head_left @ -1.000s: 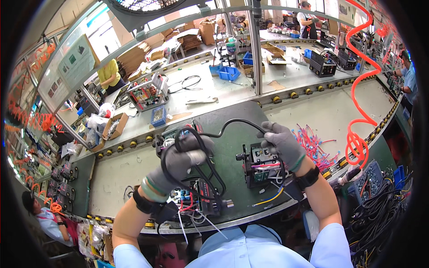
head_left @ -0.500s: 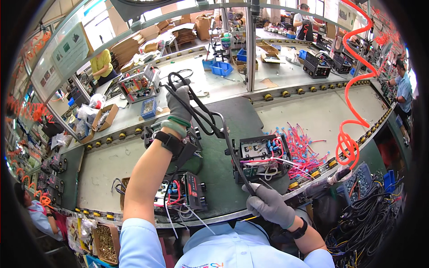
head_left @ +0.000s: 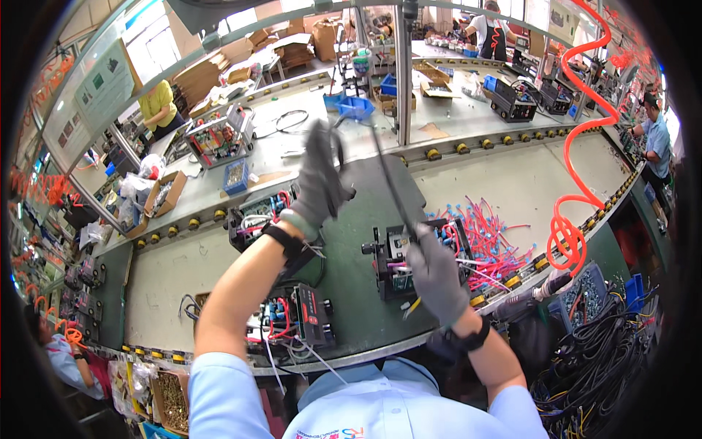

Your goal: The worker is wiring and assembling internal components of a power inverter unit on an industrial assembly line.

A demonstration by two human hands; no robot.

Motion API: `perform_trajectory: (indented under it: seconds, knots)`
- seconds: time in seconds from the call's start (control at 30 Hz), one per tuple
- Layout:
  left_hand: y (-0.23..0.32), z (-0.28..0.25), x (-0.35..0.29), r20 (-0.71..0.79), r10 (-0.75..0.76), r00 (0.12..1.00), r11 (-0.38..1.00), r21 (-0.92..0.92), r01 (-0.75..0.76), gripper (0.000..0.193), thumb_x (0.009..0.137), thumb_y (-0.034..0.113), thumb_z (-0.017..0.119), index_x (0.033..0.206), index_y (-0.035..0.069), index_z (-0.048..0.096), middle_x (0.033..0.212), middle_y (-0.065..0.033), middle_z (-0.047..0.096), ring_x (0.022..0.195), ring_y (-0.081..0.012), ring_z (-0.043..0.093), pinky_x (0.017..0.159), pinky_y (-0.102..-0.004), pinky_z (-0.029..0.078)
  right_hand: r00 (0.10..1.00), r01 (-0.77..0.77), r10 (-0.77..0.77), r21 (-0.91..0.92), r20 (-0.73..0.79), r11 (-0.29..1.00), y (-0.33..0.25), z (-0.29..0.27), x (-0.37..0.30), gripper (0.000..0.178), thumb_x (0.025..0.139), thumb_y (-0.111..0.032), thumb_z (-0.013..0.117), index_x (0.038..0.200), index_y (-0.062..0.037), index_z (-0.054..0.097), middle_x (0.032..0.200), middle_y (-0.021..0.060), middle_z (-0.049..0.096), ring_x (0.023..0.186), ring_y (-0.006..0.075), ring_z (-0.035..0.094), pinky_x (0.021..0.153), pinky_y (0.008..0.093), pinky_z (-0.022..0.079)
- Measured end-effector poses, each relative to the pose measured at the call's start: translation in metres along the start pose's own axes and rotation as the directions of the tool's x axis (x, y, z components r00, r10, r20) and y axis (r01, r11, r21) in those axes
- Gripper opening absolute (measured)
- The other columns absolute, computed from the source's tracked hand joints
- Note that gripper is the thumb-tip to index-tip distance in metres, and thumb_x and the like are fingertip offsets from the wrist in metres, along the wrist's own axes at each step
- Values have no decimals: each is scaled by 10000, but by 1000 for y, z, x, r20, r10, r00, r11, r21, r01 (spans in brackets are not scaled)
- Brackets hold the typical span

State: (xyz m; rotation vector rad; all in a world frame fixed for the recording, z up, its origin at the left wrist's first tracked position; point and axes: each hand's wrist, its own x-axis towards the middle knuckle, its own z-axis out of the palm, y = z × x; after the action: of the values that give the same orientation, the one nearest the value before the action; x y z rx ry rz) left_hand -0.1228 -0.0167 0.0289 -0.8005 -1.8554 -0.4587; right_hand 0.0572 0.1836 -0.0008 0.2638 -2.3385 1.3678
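Note:
My gloved right hand (head_left: 436, 276) is closed around a black cable (head_left: 389, 175), which rises from it in a blurred line. Short yellow wire ends (head_left: 412, 307) poke out below this hand. My gloved left hand (head_left: 319, 179) is raised farther off and smeared by motion; dark loops of the same cable lie along its right side, apparently in its grip. Partly behind my right hand sits an opened black device housing (head_left: 387, 282) with wires inside. Another open housing (head_left: 314, 314) with a red-marked panel stands at the near left. A third housing (head_left: 245, 223) is partly covered by my left forearm.
Pink wires with blue terminals (head_left: 490, 249) are heaped right of the housings. A coiled orange hose (head_left: 570, 241) hangs at the right, with a tool at its end. Black cables (head_left: 592, 373) are piled lower right. A roller rail (head_left: 497, 145) borders the far bench. Other people work farther away.
My right hand has moved up and forward, bringing the yellow wire ends into sight. My left hand has shifted right and slightly nearer, with the cable loops swinging along.

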Motion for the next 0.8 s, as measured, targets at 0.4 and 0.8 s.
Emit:
perform_trajectory:
  seconds: [0.4,0.8]
  knots:
    - [32,-112,-42,990,-122,70,975,106,194,289,908,260,539,1136,106,626,969,-160,679,962,-372,656,836,-487,521,837,406,-163,-392,523,825,-6,37,-21,187,901,-205,611,1030,-71,630,717,107,631,633,312,648,542,408,506]
    - [210,-111,-132,696,-185,693,810,-292,509,457,899,183,623,1313,31,506,1198,-192,611,1088,-365,616,848,-427,541,673,98,326,-517,664,851,60,13,-104,215,832,-311,641,915,-118,685,814,124,692,792,345,684,684,460,529]
